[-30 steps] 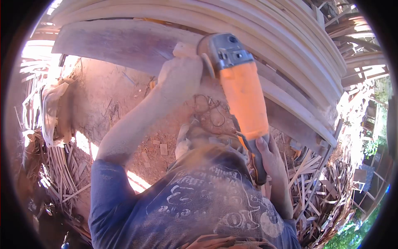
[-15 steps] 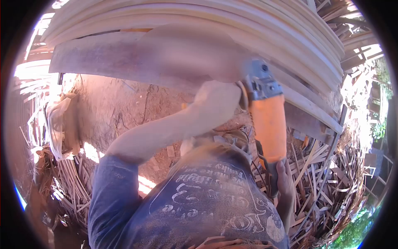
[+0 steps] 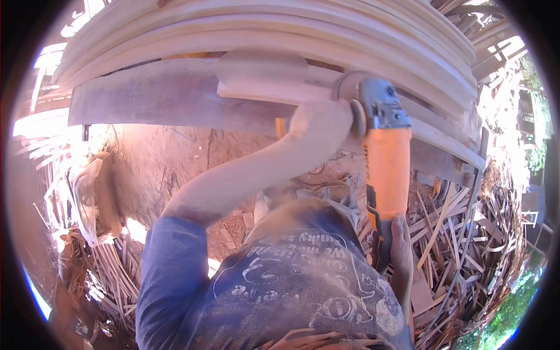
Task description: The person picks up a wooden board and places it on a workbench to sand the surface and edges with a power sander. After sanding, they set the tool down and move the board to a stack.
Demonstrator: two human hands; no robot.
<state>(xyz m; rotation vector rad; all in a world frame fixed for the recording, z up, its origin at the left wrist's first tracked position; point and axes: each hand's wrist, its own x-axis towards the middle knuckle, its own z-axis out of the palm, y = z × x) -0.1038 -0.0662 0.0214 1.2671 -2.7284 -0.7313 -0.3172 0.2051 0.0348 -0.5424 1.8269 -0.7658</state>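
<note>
An orange angle grinder [image 3: 387, 172] with a grey metal head points away from my body, over the right half of a long wooden board [image 3: 146, 96]. My left hand [image 3: 324, 122] is closed at the left side of its head, around what looks like the side handle. Near the black rear end, my right hand [image 3: 400, 239] wraps the grinder's body; its fingers are partly hidden. The round disc [image 3: 348, 87] shows left of the head, beside a pale wooden piece [image 3: 262, 91] on the board. Above that piece is a blurred, rounded shape.
Long, curved wooden strips [image 3: 262, 29] are stacked behind the board. Thin offcuts [image 3: 461, 251] lie heaped at the right, with more at the lower left. A pale sack-like item [image 3: 87, 198] is at the left, beside the dirt ground [image 3: 157, 157].
The grinder and both hands have shifted slightly right in view. The board appears lower, the disc shows more clearly, and the large blur over the board has shrunk, exposing the pale wooden piece.
</note>
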